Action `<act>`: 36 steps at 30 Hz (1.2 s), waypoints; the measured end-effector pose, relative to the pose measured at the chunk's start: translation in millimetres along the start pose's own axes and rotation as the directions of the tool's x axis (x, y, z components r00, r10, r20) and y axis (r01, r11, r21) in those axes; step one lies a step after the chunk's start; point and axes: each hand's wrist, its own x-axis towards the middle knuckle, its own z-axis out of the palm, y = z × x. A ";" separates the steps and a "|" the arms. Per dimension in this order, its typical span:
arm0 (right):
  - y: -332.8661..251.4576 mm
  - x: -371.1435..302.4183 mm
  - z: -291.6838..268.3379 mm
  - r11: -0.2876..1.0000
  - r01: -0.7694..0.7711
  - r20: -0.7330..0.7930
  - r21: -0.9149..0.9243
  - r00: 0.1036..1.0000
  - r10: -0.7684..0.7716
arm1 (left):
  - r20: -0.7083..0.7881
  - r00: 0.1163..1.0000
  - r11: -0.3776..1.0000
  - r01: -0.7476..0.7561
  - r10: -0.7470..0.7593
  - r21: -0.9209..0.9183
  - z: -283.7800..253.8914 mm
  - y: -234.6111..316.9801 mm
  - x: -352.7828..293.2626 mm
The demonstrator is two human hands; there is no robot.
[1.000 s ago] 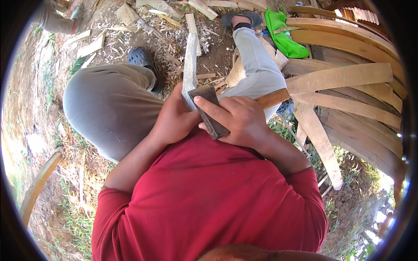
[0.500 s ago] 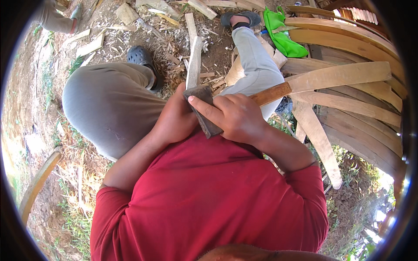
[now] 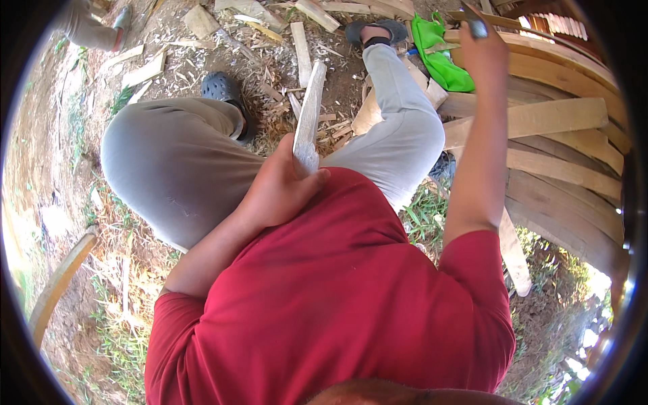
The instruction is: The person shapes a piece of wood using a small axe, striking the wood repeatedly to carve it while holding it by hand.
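My left hand (image 3: 280, 185) is closed around the lower end of a pale wooden stick (image 3: 310, 111), which points up and away between my knees. Its upper part looks roughly squared, with a shaved face near my fingers. My right hand (image 3: 482, 50) is raised at the upper right, well apart from the stick, with its arm stretched out. It is closed on a hatchet, of which only a dark, partly shiny bit of metal (image 3: 476, 25) shows above the fingers. The handle is hidden, and the hand is slightly blurred.
Several curved planks (image 3: 560, 118) are stacked at the right. A bright green bag (image 3: 432, 54) lies beside them. Wood chips and offcuts (image 3: 145, 71) litter the dirt ahead. A curved timber (image 3: 61, 283) stands at the left. Another person's leg (image 3: 88, 30) shows at the upper left.
My right hand has lifted away from the stick to the upper right, taking the hatchet with it. My left hand still grips the stick, which now leans more to the right.
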 end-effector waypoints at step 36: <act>-46.0 -7.4 -0.2 0.999 -0.003 0.081 0.048 0.997 -0.001 | 0.128 0.992 0.994 0.029 -0.016 -0.104 1.1 7.1 -6.2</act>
